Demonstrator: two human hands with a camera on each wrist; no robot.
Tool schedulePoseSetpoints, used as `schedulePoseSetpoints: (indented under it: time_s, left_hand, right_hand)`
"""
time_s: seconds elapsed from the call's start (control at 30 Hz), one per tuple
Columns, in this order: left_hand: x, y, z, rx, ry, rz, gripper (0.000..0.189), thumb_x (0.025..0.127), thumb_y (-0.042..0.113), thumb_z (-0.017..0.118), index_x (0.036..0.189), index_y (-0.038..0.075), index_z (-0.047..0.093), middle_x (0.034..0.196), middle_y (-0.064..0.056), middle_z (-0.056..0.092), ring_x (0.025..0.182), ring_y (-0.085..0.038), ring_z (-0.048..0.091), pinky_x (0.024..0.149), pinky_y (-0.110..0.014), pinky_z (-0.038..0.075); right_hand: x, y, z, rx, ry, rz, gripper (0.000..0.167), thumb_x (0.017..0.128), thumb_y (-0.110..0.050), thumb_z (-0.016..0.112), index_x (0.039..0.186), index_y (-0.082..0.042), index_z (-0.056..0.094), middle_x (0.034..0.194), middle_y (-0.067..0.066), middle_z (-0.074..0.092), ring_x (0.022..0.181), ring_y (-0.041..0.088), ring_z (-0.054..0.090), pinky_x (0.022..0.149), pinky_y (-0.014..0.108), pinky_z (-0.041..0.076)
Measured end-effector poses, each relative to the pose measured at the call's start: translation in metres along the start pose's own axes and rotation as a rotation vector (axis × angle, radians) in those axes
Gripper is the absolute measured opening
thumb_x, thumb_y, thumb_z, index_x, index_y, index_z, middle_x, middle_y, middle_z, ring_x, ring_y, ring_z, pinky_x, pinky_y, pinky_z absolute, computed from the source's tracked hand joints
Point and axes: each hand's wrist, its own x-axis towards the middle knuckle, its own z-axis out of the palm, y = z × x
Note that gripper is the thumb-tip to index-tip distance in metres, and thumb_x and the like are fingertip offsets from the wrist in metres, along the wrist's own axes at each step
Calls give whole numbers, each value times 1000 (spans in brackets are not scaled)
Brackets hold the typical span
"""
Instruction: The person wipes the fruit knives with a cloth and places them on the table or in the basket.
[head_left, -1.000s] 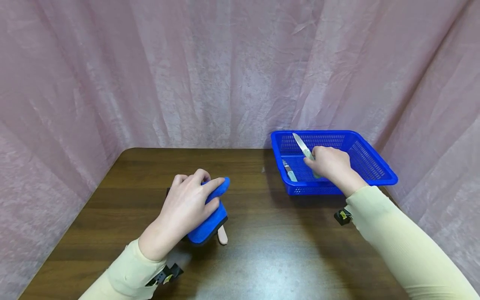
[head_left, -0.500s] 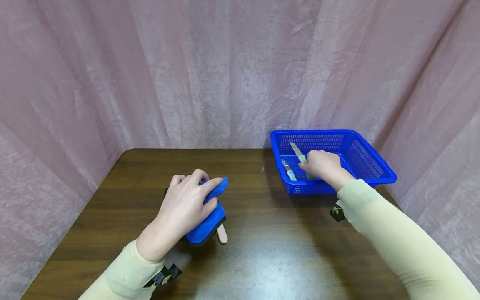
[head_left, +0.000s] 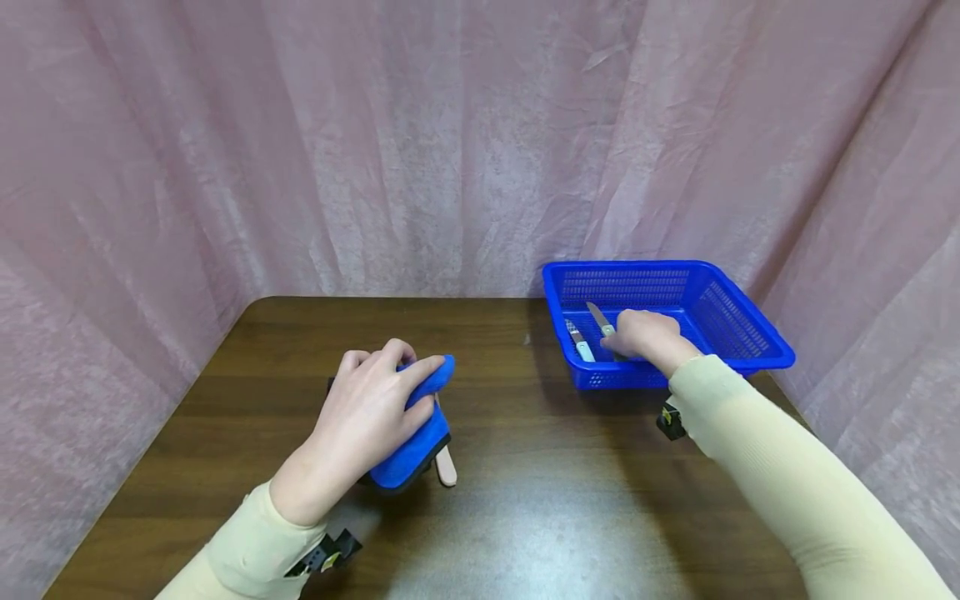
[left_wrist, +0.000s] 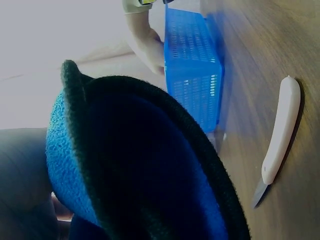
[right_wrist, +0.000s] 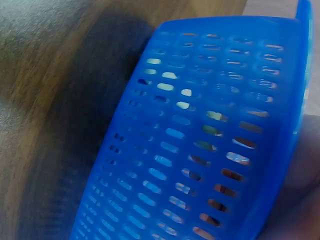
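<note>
My left hand (head_left: 371,417) grips a folded blue cloth (head_left: 414,450) with black edging, held over the table. In the left wrist view the cloth (left_wrist: 75,155) fills much of the picture. On the table beside it lies a small knife (head_left: 446,467); its pale pinkish handle and short blade show whole in the left wrist view. My right hand (head_left: 647,337) reaches down into the blue basket (head_left: 738,321) and holds a pale green-handled knife (head_left: 599,317), blade pointing away to the back left. Most of that handle is hidden by the hand and the basket's front wall.
A second knife (head_left: 581,343), with a pale handle and patterned blade, lies in the basket's left end. The basket stands at the back right of the brown wooden table (head_left: 517,517). Pink curtains (head_left: 450,150) hang behind and at both sides.
My right hand has sunk lower into the basket with the green-handled knife, whose blade now sits below the back rim. The left hand and cloth have hardly moved.
</note>
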Motion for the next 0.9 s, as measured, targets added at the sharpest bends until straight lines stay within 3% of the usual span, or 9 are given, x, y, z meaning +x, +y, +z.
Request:
schedulePoseSetpoints:
  time_s: [0.47, 0.77, 0.9]
  left_hand:
    - [-1, 1, 3, 1, -7, -3, 43, 96, 25, 78, 139, 23, 79, 116, -11, 70, 94, -26, 73, 91, -56, 47]
    - [-1, 0, 5, 1, -32, -16, 44, 96, 27, 79, 140, 22, 78, 117, -12, 70, 95, -26, 73, 92, -57, 47]
    - [-1, 0, 6, -4, -37, -20, 44, 96, 26, 78, 140, 23, 78, 117, -11, 70, 95, -26, 73, 92, -56, 47]
  right_hand:
    - [16, 0, 10, -26, -48, 21, 39, 106, -44, 66, 94, -7, 71, 97, 14, 66, 95, 34, 62, 96, 62, 53]
    - [12, 0, 14, -3, -26, -7, 38, 105, -42, 68, 92, -7, 71, 91, 12, 63, 89, 33, 61, 92, 62, 53]
    - [22, 4, 18, 17, -57, -2, 39, 103, -45, 70, 92, -7, 72, 90, 11, 64, 89, 33, 62, 91, 62, 53]
